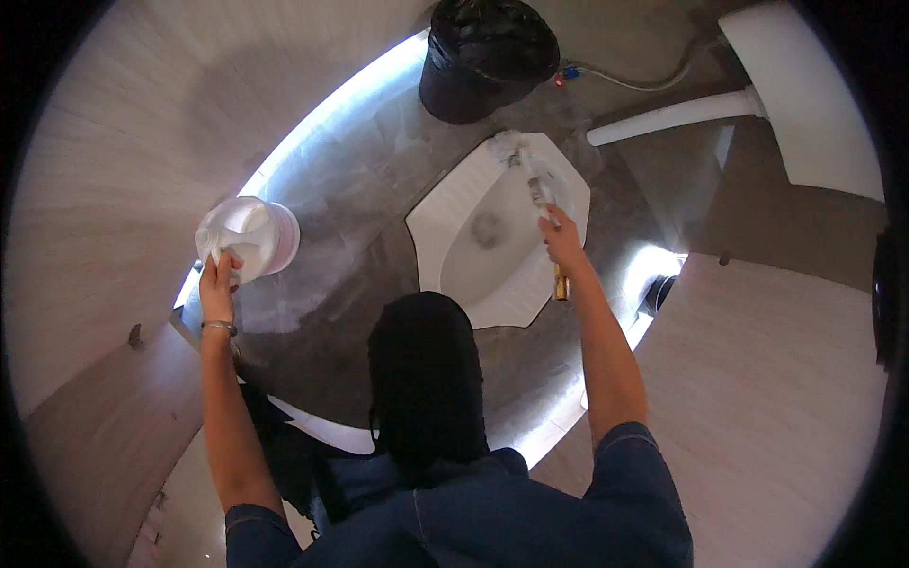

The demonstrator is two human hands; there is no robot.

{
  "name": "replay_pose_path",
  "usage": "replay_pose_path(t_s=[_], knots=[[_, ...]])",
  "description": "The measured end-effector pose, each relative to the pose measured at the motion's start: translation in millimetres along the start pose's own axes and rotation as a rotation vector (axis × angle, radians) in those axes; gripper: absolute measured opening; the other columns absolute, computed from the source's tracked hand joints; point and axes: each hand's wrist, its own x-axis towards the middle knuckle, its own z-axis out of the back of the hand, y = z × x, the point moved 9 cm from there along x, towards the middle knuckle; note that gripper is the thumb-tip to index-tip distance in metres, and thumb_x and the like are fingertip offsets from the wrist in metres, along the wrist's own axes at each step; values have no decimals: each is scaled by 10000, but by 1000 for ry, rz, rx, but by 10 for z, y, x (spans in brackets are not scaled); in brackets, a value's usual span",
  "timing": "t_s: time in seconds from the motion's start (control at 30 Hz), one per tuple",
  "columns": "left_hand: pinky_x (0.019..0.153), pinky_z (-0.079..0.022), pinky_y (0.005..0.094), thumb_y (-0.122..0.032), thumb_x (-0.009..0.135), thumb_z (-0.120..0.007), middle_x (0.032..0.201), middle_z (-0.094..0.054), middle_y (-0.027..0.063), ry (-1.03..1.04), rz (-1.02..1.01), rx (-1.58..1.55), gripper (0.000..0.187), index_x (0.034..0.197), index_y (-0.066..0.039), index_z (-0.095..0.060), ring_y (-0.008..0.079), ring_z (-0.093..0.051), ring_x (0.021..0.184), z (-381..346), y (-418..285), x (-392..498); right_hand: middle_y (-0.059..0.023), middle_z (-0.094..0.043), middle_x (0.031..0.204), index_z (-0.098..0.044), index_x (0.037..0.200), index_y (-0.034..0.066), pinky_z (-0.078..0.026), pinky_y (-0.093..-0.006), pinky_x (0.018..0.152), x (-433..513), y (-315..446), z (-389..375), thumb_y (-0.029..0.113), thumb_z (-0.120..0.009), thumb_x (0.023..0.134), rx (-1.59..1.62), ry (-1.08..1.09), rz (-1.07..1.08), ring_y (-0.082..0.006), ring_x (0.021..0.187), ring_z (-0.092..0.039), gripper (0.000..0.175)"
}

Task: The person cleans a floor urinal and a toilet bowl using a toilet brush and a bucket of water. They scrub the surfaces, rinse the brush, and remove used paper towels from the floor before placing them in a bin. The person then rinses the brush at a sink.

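Observation:
My left hand [219,280] grips the neck end of a white plastic jug [284,238], which is tilted at the left beside the wall. In my right hand [563,238] is a long-handled brush [540,190]; the gold-coloured end of its handle shows below my fist. The far end of the brush reaches to the back of a white ceramic squat toilet [465,280], where its head looks blurred and pale. Inside the bowl, toward its left side, is a greyish patch [487,229].
A black bin with a black liner [490,64] stands behind the toilet. A white cistern [817,106] with a white pipe [675,117] and a flexible hose [646,86] is at the upper right. Pale partition walls [106,234] close in on both sides of the grey floor [348,213].

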Motion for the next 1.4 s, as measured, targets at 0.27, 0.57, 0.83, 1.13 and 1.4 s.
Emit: replay_pose_path(t_s=[0.27,0.57,0.83,1.13,1.4], knots=[[619,-434,254,-432,918,-497,868,-580,-28,70,3,55,308,933,-132,-564,94,-528,777,47,99,48,-215,-639,892,-425,1331,95,-479,-401,716,-1385,-188,-719,206,-540,866,-203,165,72,-334,815,-638,492],[590,-436,238,-420,920,-498,881,-588,5,35,18,42,332,944,-96,-569,106,-530,753,-84,-30,67,-153,-636,854,-490,1288,106,-479,-348,673,-1791,-1268,-381,265,-581,861,-77,72,-149,-213,719,-606,464],[604,-455,270,-440,899,-520,929,-583,11,30,79,35,330,962,-119,-564,130,-543,814,194,246,180,-203,-644,996,-504,1283,82,-476,-369,804,-1109,-677,370,293,-567,868,-105,-146,-69,-302,858,-628,469],[659,-492,335,-422,916,-505,994,-569,20,129,114,62,316,981,-115,-539,159,-538,898,37,311,299,-135,-623,1069,-497,1282,61,-457,-348,840,-994,-1708,1330,253,-611,849,-102,-238,-234,-214,954,-589,487],[662,-481,314,-404,913,-515,940,-602,21,211,40,11,304,982,-111,-559,149,-553,874,51,371,351,-161,-646,865,-432,1351,177,-482,-367,725,-3083,-1591,-99,267,-582,880,-186,-93,-403,-237,761,-624,503]])
